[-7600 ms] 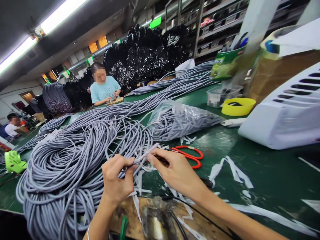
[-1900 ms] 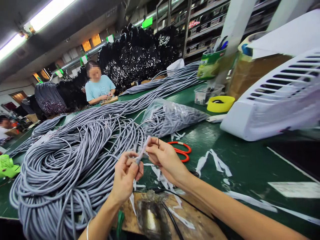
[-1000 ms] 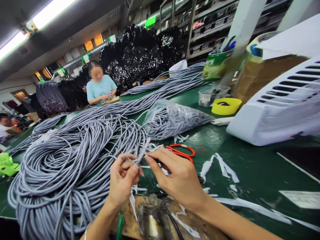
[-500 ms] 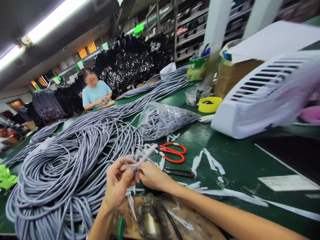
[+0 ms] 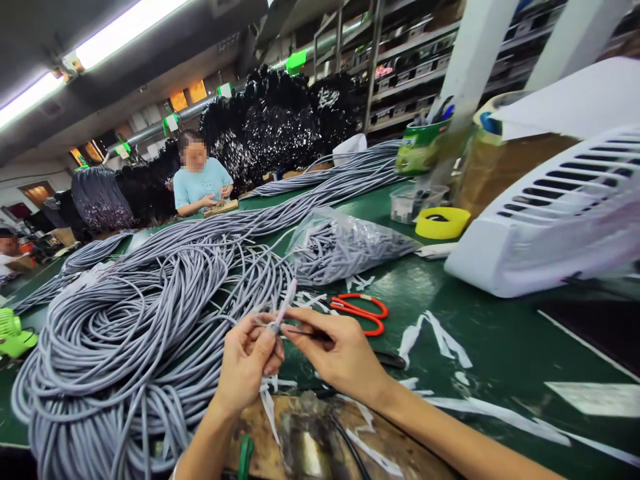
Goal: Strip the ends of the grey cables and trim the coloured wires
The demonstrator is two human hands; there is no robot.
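Observation:
My left hand [image 5: 253, 350] is closed, pinching a grey cable end [image 5: 274, 327] between thumb and fingers. A pale, whitish tip [image 5: 287, 301] sticks up from that end. Close on its right, my right hand [image 5: 340, 347] grips a thin dark tool [image 5: 306, 333] that looks like tweezers, its point near the cable end. A dark rounded end [image 5: 391, 360] shows behind the right hand; I cannot tell whether it belongs to the same tool. Red-handled scissors [image 5: 363, 310] lie just beyond, on the green table [image 5: 480, 333].
Coiled grey cables [image 5: 135, 333] fill the left side. Behind the hands lies a clear bag of short grey pieces [image 5: 345, 250]. A white fan-like housing [image 5: 540, 220], yellow tape roll [image 5: 443, 222] and white strips [image 5: 440, 337] are at right. A person [image 5: 203, 180] sits opposite.
My right hand has turned and drawn slightly back, and the thin dark tool now shows in its fingers. The whitish tip stands more upright. The view has shifted a little.

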